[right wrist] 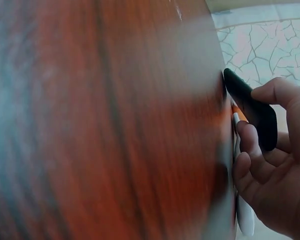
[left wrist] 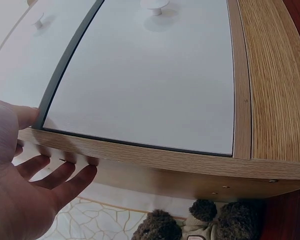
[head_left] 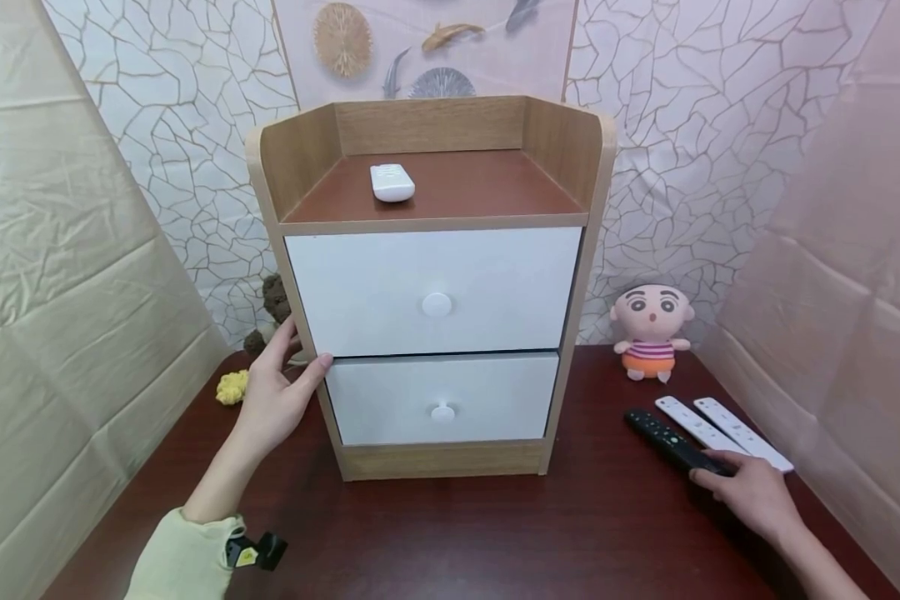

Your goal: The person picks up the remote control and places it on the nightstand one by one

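Note:
A small wooden cabinet [head_left: 442, 460] with two white drawers, both closed, stands on the dark red table. My left hand [head_left: 273, 400] holds its left edge, thumb on the front near the gap between the drawers and fingers against the side panel. In the left wrist view, the left hand [left wrist: 35, 185] curves around that same edge. Over at the right, my right hand [head_left: 753, 492] grips the near end of a black remote control [head_left: 667, 437]. In the right wrist view the black remote [right wrist: 257, 112] is tilted between thumb and fingers of the right hand [right wrist: 285, 165].
Two white remotes, one [head_left: 697, 423] beside the black one and another [head_left: 746, 433] further right, lie on the table. A white remote [head_left: 392, 182] rests on the cabinet's top. A plush doll [head_left: 651, 329] sits behind; a brown plush [head_left: 276, 297] and yellow item [head_left: 232, 387] are left.

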Demonstrator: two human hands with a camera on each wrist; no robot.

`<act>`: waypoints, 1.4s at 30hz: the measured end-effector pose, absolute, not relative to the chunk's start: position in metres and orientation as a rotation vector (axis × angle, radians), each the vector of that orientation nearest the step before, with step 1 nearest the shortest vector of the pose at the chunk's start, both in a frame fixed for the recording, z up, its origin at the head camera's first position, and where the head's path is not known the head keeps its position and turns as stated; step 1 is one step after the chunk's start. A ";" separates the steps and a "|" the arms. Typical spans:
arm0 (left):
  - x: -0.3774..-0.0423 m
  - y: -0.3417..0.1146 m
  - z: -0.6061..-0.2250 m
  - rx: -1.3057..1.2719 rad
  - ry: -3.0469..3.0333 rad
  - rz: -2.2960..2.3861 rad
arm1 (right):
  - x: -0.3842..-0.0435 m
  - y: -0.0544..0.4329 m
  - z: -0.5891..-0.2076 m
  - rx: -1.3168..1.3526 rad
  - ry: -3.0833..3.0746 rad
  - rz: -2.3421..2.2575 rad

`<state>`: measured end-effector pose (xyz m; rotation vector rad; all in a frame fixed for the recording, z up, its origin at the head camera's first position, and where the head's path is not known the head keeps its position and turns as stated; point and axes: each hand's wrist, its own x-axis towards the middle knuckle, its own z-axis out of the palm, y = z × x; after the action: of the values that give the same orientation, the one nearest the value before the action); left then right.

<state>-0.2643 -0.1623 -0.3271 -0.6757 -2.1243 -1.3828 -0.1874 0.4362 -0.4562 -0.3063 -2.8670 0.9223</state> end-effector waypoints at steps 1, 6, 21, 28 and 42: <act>-0.264 -0.162 -0.327 -0.674 -2.126 -1.382 | -0.188 0.436 -0.456 -0.307 -2.863 0.920; -0.264 -0.162 -0.327 -0.662 -2.131 -1.389 | -0.188 0.436 -0.455 -0.327 -2.863 0.930; -0.263 -0.161 -0.327 -0.647 -2.137 -1.389 | -0.185 0.430 -0.450 -0.410 -2.788 0.931; -0.262 -0.160 -0.326 -0.640 -2.142 -1.391 | -0.182 0.430 -0.450 -0.426 -2.742 0.921; -0.262 -0.160 -0.327 -0.646 -2.133 -1.416 | -0.181 0.429 -0.454 -0.402 -2.677 0.937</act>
<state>-0.2624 -0.1600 -0.3270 -0.6457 -2.1325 -1.4156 -0.1814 0.4289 -0.4538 -0.4023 -2.6768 0.9374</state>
